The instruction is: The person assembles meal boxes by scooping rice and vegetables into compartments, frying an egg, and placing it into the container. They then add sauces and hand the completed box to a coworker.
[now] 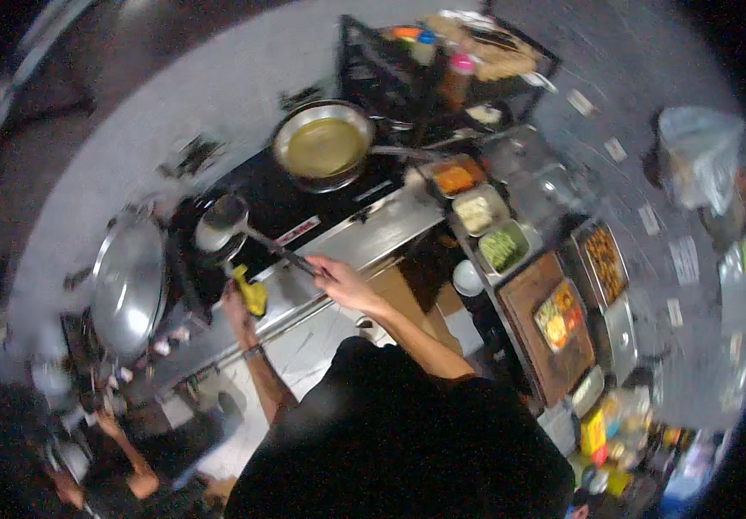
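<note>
My right hand [338, 281] grips the long dark handle of a metal ladle [222, 221], whose bowl hangs over the black stove top [291, 203] at the left burner. My left hand [239, 307] is closed around a yellow object [254, 296] at the steel front edge of the stove. Farther back on the stove sits a wide pan [324, 145] holding a yellowish-green liquid, its handle pointing right.
A big round metal lid [128, 285] lies left of the stove. Right of it stand steel trays [481, 212] with orange, pale and green food, a wooden board [533, 298] and more trays. A shelf with bottles [455, 73] is behind. Another person [131, 471] crouches lower left.
</note>
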Tool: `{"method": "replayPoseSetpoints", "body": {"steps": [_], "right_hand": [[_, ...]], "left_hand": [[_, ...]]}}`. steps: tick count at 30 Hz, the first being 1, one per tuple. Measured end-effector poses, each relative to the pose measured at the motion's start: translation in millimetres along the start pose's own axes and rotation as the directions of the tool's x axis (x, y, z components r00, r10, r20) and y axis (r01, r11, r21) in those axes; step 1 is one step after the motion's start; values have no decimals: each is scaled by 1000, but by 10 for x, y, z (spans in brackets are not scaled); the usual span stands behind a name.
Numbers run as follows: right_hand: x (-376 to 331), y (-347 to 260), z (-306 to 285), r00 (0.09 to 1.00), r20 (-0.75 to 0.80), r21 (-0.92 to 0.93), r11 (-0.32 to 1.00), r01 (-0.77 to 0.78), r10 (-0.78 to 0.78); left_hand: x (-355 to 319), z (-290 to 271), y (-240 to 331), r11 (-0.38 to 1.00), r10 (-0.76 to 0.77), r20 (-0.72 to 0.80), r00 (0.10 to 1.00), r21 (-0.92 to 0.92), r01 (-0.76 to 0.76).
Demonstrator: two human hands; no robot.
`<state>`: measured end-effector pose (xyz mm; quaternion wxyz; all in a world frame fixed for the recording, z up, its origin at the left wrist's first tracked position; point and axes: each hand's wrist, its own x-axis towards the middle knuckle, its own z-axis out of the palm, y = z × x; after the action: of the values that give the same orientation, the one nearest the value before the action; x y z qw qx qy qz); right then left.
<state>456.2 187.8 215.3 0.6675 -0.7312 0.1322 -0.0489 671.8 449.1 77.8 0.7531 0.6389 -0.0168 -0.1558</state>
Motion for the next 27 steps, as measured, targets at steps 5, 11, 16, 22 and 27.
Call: {"method": "replayPoseSetpoints", "body": {"steps": [5,11,16,22,27], "right_hand": [[-1668,-527,-1466,943,-287,-57,980,-190,166],[-2517,-850,-2786,624,-781,-378,775,-506,27],[-1382,-458,-3892,735,-677,-466,754,-463,32],[368,141,-4506,854,-520,-648,644,-407,17],[1242,511,-4359,900,-433,-561,768,-308,45]], "left_hand": [[339,-329,-162,994,-87,-125,988,-77,78],[132,-256,-219,966,-142,11,990,-217,141],[-376,-195,-399,908,50,-250,967,415,60],[-1141,450,-1189,237,-100,-312,945,915,327],[-1285,1703,-1567,455,-198,53,979,889,44]]}}
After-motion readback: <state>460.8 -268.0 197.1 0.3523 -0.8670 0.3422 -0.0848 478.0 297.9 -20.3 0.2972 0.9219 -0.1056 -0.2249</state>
